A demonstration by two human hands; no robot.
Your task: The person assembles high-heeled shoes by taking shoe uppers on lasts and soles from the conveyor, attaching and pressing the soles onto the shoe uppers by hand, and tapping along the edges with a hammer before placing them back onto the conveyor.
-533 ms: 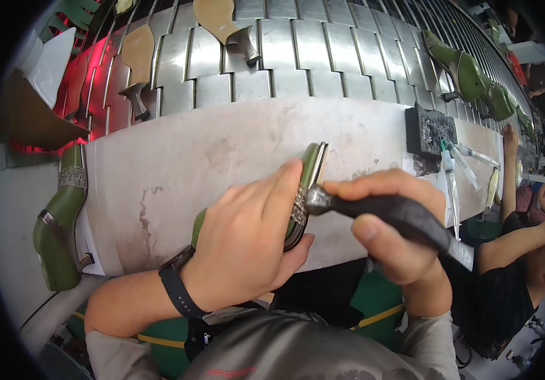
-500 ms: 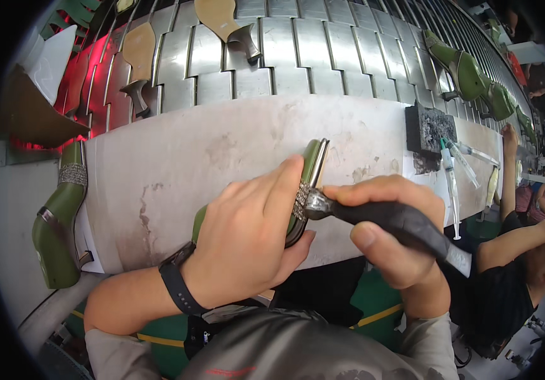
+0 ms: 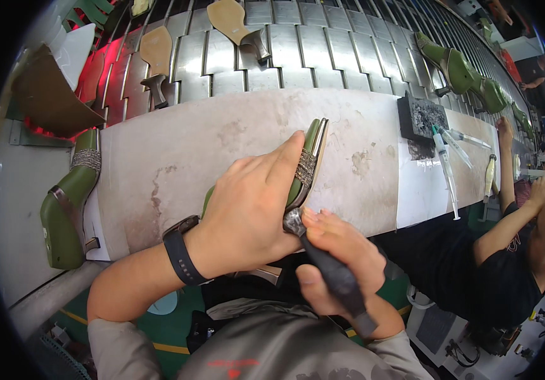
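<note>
My left hand [image 3: 247, 202] is wrapped over a green heeled shoe [image 3: 306, 166] with a glittery strap band, sole edge facing right. The hand hides the shoe's middle; part of a heel shows below the wrist. In my right hand [image 3: 351, 250] is a hammer [image 3: 334, 272] with a rounded metal head and dark handle. Its head lies against or very close to the shoe's lower sole edge, beside my left fingers; contact cannot be made out. Another green shoe [image 3: 69, 215] with a similar glittery band stands at the table's left end.
A stained pale work table [image 3: 190, 145] borders a slatted metal conveyor [image 3: 285, 57] carrying soles with heels [image 3: 156, 54] and green shoes [image 3: 456, 69]. A black block [image 3: 421, 117] and syringes [image 3: 446, 171] lie at the right. A co-worker [image 3: 525, 253] sits beyond them.
My right hand has brought the hammer down and left along the shoe's edge, from the glittery band to lower on the sole. The whole view has shifted slightly.
</note>
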